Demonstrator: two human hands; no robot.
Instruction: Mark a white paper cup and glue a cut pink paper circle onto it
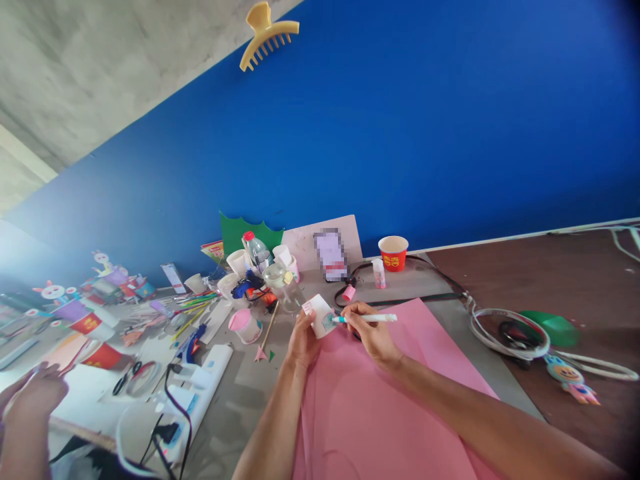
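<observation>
Nearest the camera, big pink sheets (370, 413) cover the middle of the bench (237, 407) and run out of the bottom of the view. A strip of grey bench shows along their right edge, then the brown surface (560, 287) starts.

The left hand (304, 337) has its fingers pinched narrow on a small white piece (324, 317), held near the far edge of the pink sheets. The right hand (374, 337) has its fingers closed round a white marker (373, 319), teal tip at the green marks on that piece. Elbow room's tighter on the left: a white power strip (203, 397) with cords sits there, and past it another person's hand (37, 393) is at the far left.

Just beyond the left hand are a pink-topped tub (245, 326) and a clear jar (283, 288). Ahead of the right hand, a loose pink cap (349, 293) and a pink-and-white tube (379, 274) stand apart from each other. The white cable loop (477, 337) with its doll charm (570, 379) is off right, well apart from the right hand.

Furthest back, the phone (331, 255) leans on a pale pink board (355, 233), and a red cup (393, 253) sits right by the blue wall (425, 120).
</observation>
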